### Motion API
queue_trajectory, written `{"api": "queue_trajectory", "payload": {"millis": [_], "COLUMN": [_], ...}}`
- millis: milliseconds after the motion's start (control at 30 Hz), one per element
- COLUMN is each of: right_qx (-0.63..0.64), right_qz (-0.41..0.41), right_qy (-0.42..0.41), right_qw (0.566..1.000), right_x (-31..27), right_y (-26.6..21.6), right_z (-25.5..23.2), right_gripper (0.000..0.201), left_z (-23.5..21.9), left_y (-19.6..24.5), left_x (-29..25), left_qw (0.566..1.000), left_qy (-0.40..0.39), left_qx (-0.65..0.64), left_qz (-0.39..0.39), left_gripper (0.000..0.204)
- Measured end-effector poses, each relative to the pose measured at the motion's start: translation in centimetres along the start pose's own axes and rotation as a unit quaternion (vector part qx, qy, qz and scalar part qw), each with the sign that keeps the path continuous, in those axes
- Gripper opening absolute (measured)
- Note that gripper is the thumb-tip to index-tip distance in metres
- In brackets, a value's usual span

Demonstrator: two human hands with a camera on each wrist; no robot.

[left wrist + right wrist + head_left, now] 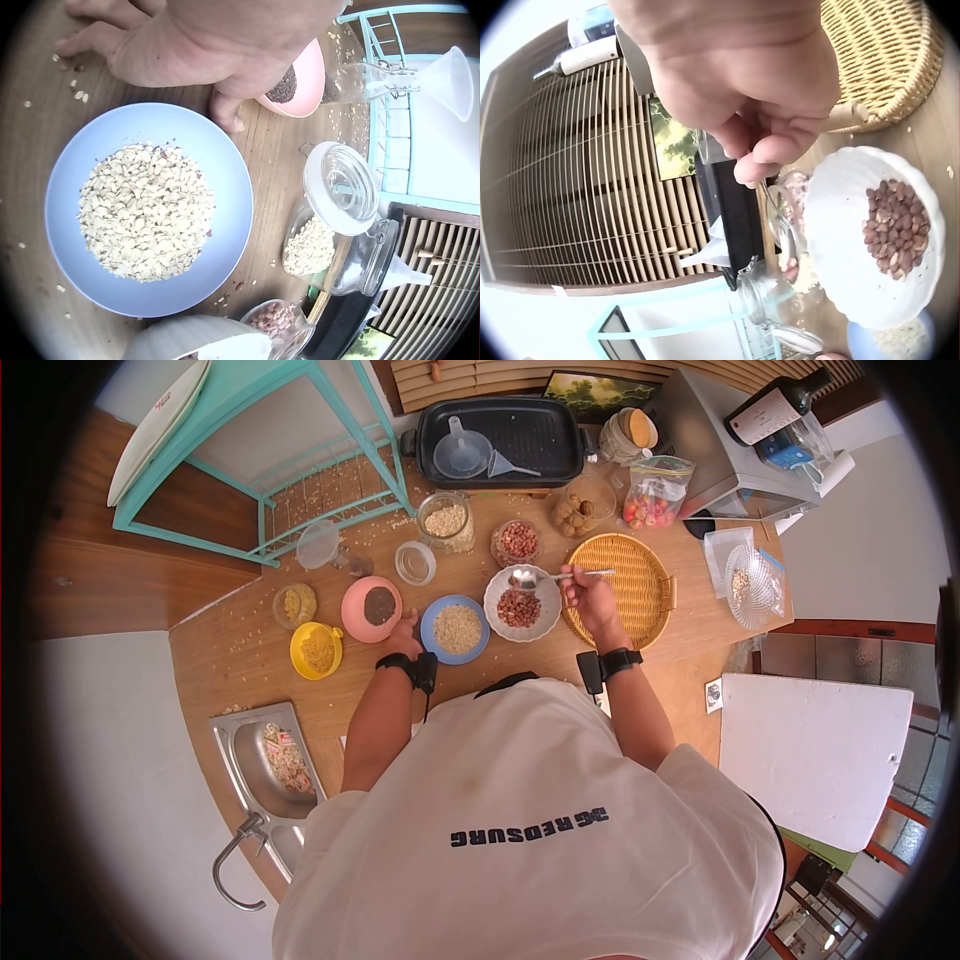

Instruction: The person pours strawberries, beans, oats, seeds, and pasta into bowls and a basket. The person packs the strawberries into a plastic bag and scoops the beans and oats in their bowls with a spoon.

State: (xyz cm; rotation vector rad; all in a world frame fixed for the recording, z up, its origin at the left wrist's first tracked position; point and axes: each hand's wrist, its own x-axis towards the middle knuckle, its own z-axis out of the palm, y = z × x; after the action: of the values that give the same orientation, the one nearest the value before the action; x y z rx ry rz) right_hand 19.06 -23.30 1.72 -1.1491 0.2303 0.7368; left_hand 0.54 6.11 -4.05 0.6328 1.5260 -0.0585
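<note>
My right hand (pixel 592 603) pinches a metal spoon (pixel 525 577) by its handle. The spoon's bowl hangs over the rear edge of a white scalloped bowl (pixel 548 622), close to a glass jar of peanuts (pixel 517 540). Reddish-brown peanuts (pixel 896 229) lie in the white bowl. Resting on the table, my left hand (pixel 187 45) has its fingers spread out. It lies between a pink bowl (pixel 352 605) of dark seeds and a blue plate (pixel 64 217) heaped with oat flakes (pixel 146 214).
A wicker tray (pixel 640 595) stands right of the white bowl. Toward the back are an oat jar (pixel 446 525), a jar of brown nuts (pixel 583 510) and a black pan (pixel 540 445) holding funnels. A yellow bowl (pixel 300 660) and a turquoise rack (pixel 375 450) stand left; flakes litter the table.
</note>
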Motion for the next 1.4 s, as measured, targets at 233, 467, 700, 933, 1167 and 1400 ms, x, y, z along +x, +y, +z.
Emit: {"api": "queue_trajectory", "payload": {"millis": [233,467,700,933,1167,1400], "right_qx": [-0.07,-0.346,-0.305,-0.198,-0.131,0.001], "right_qz": [-0.02,-0.094,-0.033,-0.018,0.016,-0.038], "right_qy": [0.026,0.021,0.008,0.04,0.028,0.003], "right_qw": [0.997,0.933,0.952,0.979,0.991,0.999], "right_x": [0.1,-0.4,-1.1,-1.4,-1.5,-0.5], "right_y": [-1.4,0.9,1.9,2.2,1.3,-0.8], "right_z": [1.1,1.0,1.2,-0.1,-0.1,1.2], "right_gripper": [0.022,0.02,0.02,0.019,0.021,0.023], "left_z": [-0.1,0.8,-3.6,-1.3,-1.6,0.0], "left_y": [-0.3,0.5,-2.7,-1.6,-1.6,-0.6], "left_x": [0.9,-3.8,7.2,4.6,4.7,0.3], "left_qw": [1.0,0.999,0.995,0.992,0.989,1.0], "left_qy": [0.001,0.05,-0.09,-0.116,-0.146,-0.018], "left_qx": [0.009,0.012,-0.041,-0.051,0.019,-0.009], "left_qz": [0.008,0.013,-0.013,-0.006,0.022,0.017], "left_gripper": [0.047,0.042,0.041,0.034,0.039,0.04]}}
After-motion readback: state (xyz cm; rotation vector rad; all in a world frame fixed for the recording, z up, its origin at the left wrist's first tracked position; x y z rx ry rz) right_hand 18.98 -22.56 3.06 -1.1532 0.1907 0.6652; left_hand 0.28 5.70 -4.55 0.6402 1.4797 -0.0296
